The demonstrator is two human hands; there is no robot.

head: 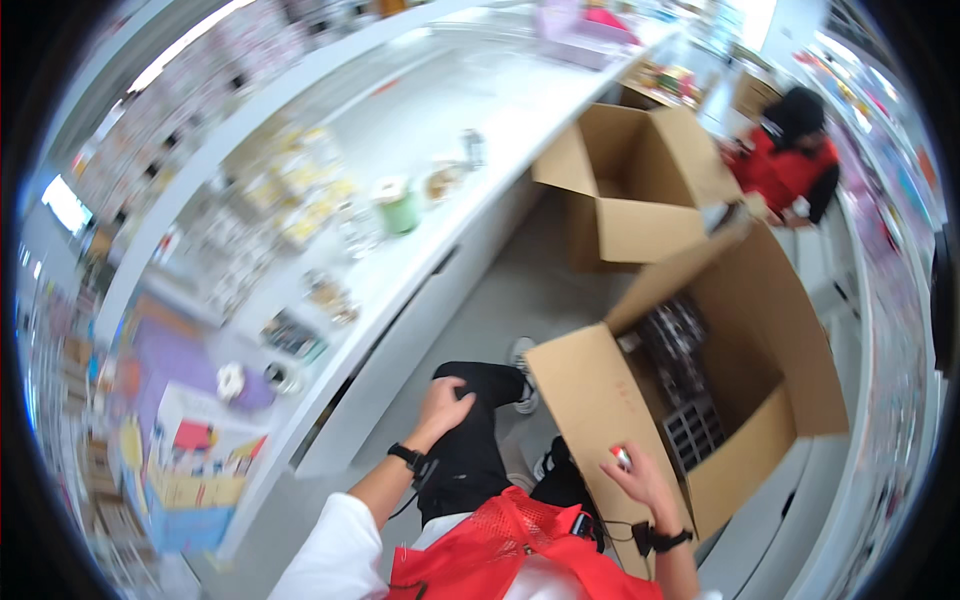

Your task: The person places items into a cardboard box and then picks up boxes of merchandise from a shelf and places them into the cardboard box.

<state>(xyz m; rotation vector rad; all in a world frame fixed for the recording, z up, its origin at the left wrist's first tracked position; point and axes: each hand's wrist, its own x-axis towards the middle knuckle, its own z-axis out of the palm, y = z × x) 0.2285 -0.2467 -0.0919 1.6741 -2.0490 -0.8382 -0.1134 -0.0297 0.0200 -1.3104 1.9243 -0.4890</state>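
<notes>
My left hand (pixel 444 409) rests on the knee of my black trousers (pixel 469 450) and holds nothing. My right hand (pixel 637 474) has a small red and white item (pixel 621 456) between its fingers, too blurred to name. That hand is over the near flap of an open cardboard box (pixel 589 390). Inside this box lie dark items in clear plastic wrap (pixel 675 345) and a dark grid-like tray (pixel 694 433).
A second open cardboard box (pixel 652 229) stands beyond. To the left runs a long white counter (pixel 420 262) with a green spool (pixel 396 206) and small goods. A person in a red vest (pixel 784 169) sits at the upper right.
</notes>
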